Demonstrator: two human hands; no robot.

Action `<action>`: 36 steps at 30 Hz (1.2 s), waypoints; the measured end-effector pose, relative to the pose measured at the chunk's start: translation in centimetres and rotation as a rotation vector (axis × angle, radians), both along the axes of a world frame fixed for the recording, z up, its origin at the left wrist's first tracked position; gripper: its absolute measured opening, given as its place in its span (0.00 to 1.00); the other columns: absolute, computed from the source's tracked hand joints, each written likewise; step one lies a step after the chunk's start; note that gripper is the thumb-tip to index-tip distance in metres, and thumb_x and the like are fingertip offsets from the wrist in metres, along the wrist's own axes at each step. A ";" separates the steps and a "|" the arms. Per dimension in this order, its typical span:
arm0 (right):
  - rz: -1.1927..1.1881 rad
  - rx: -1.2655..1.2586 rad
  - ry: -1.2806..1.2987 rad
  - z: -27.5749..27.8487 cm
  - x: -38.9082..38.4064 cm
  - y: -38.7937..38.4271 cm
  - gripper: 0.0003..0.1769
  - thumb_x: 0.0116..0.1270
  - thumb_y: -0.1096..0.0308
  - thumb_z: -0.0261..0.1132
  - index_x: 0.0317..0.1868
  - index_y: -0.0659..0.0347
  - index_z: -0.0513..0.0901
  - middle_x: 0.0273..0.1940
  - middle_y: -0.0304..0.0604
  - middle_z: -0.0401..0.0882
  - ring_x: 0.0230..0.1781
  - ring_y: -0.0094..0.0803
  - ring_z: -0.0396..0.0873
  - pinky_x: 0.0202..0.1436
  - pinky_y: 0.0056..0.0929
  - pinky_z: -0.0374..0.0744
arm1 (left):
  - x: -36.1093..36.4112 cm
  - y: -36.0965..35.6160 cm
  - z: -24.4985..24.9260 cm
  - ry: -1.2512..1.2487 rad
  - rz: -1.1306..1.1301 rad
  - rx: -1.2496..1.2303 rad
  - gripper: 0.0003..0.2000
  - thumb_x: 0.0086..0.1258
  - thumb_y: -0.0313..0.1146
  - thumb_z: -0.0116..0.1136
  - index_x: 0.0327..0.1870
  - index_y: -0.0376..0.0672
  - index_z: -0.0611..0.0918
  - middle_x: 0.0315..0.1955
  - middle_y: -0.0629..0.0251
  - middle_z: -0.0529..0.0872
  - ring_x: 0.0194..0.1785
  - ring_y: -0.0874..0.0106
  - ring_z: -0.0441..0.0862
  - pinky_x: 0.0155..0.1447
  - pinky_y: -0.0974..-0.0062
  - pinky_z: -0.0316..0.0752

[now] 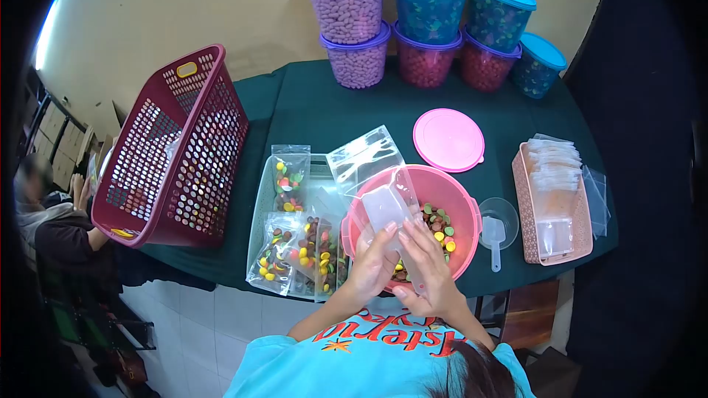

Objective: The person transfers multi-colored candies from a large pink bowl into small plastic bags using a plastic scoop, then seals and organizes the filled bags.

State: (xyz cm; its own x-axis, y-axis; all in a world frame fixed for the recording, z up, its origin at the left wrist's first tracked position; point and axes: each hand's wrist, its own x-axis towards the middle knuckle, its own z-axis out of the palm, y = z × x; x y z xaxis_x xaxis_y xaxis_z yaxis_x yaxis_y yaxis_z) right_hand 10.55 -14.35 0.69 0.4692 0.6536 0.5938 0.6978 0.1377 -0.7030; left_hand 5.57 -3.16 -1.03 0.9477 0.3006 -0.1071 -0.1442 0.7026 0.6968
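Over a pink tub (472,214) of coloured button-shaped candies (440,234), my two hands are close together. My left hand (372,262) is closed on the near end of a clear plastic bag (365,156), which stretches away from me. A whitish scoop (385,205) overlaps the bag, its handle running back under my right hand (430,262), whose fingers are wrapped round it. Left of the tub, a pale tray (258,195) carries several filled candy pouches (271,254).
A maroon basket (193,125) stands at left, near a seated person (63,228). A pink lid (448,140) lies behind the tub. At right are a small scoop (495,243) on a clear round dish and a bin (525,206) of clear bags. Lidded candy tubs (428,18) are stacked behind.
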 end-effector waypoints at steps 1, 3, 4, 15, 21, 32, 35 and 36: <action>0.001 -0.001 0.000 -0.4 -0.1 0.1 0.30 0.56 0.56 0.57 0.55 0.69 0.69 0.56 0.57 0.65 0.61 0.52 0.59 0.64 0.51 0.52 | 0.0 -0.1 0.1 -0.022 0.001 -0.006 0.21 0.69 0.40 0.42 0.59 0.39 0.62 0.56 0.59 0.69 0.59 0.67 0.68 0.61 0.66 0.63; -0.093 0.061 -0.068 -1.1 -0.2 0.2 0.32 0.58 0.53 0.55 0.55 0.70 0.68 0.57 0.58 0.64 0.61 0.51 0.60 0.64 0.53 0.50 | -0.1 -0.7 0.5 -0.017 0.031 -0.026 0.22 0.69 0.39 0.42 0.60 0.38 0.61 0.56 0.58 0.69 0.60 0.67 0.66 0.62 0.65 0.62; -0.083 0.058 -0.067 -1.2 -0.2 0.2 0.32 0.58 0.53 0.55 0.55 0.70 0.68 0.57 0.58 0.64 0.61 0.51 0.60 0.64 0.53 0.50 | -0.1 -0.8 0.6 -0.011 0.023 -0.007 0.23 0.68 0.39 0.42 0.61 0.38 0.60 0.56 0.57 0.68 0.60 0.67 0.66 0.63 0.65 0.61; -0.172 0.228 -0.190 -1.3 0.4 0.4 0.17 0.59 0.59 0.50 0.39 0.64 0.74 0.43 0.49 0.76 0.50 0.43 0.72 0.56 0.42 0.58 | -1.7 -3.0 0.4 -0.008 0.150 -0.118 0.18 0.65 0.31 0.52 0.54 0.39 0.65 0.48 0.64 0.73 0.52 0.75 0.71 0.54 0.74 0.69; -0.208 0.288 -0.225 -1.4 0.9 1.0 0.13 0.59 0.61 0.47 0.32 0.64 0.71 0.34 0.48 0.75 0.38 0.39 0.72 0.44 0.37 0.63 | -2.3 -4.1 0.8 0.041 0.167 -0.124 0.19 0.65 0.32 0.52 0.55 0.40 0.65 0.48 0.65 0.71 0.52 0.76 0.70 0.54 0.74 0.68; -0.340 0.269 0.073 -1.8 0.2 0.0 0.11 0.55 0.69 0.54 0.37 0.65 0.68 0.33 0.47 0.67 0.35 0.36 0.66 0.46 0.35 0.63 | -1.7 -3.2 -0.7 -0.104 0.262 -0.010 0.20 0.68 0.33 0.47 0.58 0.41 0.60 0.52 0.63 0.68 0.55 0.75 0.67 0.58 0.74 0.63; -0.225 0.098 0.257 -0.4 0.5 -1.2 0.10 0.57 0.72 0.54 0.38 0.69 0.68 0.32 0.48 0.69 0.33 0.34 0.68 0.41 0.30 0.66 | -1.7 -2.1 -0.8 -0.151 0.339 0.088 0.21 0.69 0.33 0.46 0.60 0.40 0.58 0.56 0.62 0.67 0.58 0.74 0.65 0.60 0.73 0.60; -0.064 -0.096 0.428 0.1 0.5 -1.5 0.10 0.58 0.72 0.54 0.38 0.70 0.70 0.30 0.47 0.70 0.30 0.32 0.69 0.37 0.29 0.68 | -1.8 -2.1 -1.1 -0.114 0.302 0.145 0.22 0.69 0.33 0.46 0.61 0.40 0.58 0.56 0.61 0.66 0.59 0.73 0.64 0.61 0.72 0.59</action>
State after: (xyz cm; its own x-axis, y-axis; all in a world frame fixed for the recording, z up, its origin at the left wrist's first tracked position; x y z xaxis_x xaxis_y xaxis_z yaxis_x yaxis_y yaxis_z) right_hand 11.06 -15.89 0.78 0.7010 0.6578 0.2755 0.3462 0.0239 -0.9379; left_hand 3.80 -5.25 -2.08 0.8170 0.5736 0.0589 -0.4134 0.5114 0.7534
